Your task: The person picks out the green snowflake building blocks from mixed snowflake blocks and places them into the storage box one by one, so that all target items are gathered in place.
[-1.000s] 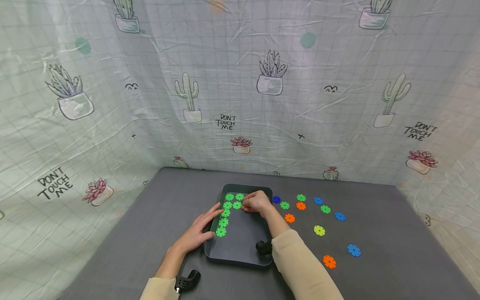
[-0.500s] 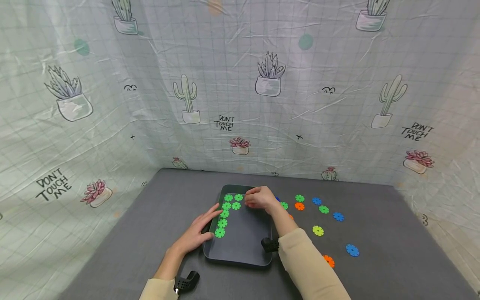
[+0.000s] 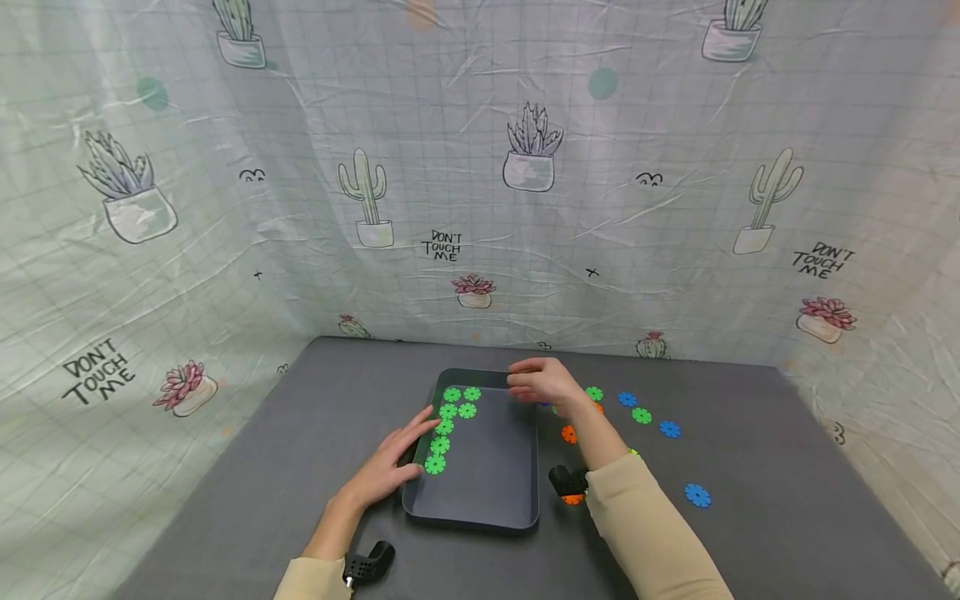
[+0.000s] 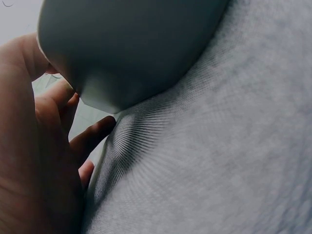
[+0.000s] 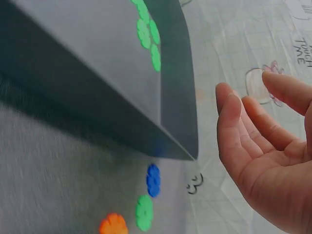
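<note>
A dark grey tray (image 3: pixel 491 479) lies on the table, with several green notched, flower-shaped discs (image 3: pixel 440 445) along its left side and two more beside the column's far end. My left hand (image 3: pixel 386 468) rests at the tray's left edge, fingers spread and thumb nearer me. Its thumb and fingers lie along the outer wall in the left wrist view, where the tray (image 4: pixel 131 53) hides part of them. Over the tray's far right corner, my right hand (image 3: pixel 551 385) is raised with nothing in it. The right wrist view shows that hand's fingers (image 5: pixel 229 126) loosely bent and apart.
Right of the tray, loose discs are scattered on the grey table (image 3: pixel 750 533): blue (image 3: pixel 697 495), orange (image 3: pixel 569 434), green (image 3: pixel 641 415) and yellow, some partly hidden by my right arm. A patterned curtain (image 3: pixel 480 208) borders the back and sides.
My right hand has drawn away from the green discs, moving up and right toward the tray's far right corner, its fingers loosening. My left hand stays at the tray's edge.
</note>
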Available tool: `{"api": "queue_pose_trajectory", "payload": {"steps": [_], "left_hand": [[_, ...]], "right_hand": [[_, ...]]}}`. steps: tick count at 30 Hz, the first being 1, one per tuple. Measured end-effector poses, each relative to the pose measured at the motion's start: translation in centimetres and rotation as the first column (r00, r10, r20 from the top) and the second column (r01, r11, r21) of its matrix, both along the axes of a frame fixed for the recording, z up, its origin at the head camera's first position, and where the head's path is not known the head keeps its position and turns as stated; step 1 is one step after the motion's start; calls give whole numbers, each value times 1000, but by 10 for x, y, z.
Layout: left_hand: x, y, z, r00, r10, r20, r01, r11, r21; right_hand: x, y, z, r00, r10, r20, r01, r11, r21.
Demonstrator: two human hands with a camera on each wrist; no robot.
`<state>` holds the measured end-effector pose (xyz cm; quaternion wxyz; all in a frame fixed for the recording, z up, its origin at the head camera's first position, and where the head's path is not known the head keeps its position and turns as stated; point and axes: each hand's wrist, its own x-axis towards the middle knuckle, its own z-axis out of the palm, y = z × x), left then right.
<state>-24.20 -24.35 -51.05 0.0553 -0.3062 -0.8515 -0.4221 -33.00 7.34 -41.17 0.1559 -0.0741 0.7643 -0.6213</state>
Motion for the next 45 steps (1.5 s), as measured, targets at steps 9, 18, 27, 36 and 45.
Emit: {"api": "queue_pose_trajectory", "payload": {"steps": [9, 18, 27, 36, 45], "left_hand": [[1, -1, 3, 1000, 3, 0, -3, 1000, -7], [2, 0, 2, 1000, -3, -5, 3, 1000, -4], [2, 0, 3, 1000, 8, 6, -8, 1000, -8], [1, -1, 1, 1000, 7, -2, -7, 1000, -10], [2, 0, 3, 1000, 1, -5, -2, 1000, -12]], "right_hand": [[6, 23, 6, 999, 5, -43, -5, 1000, 14], [6, 48, 2, 999, -1, -44, 2, 1000, 31], [5, 61, -5, 999, 9, -42, -5, 996, 84], [1, 69, -15, 999, 0, -32, 3, 994, 105], [-3, 80, -25, 1000, 8, -29, -3, 989, 148]]}}
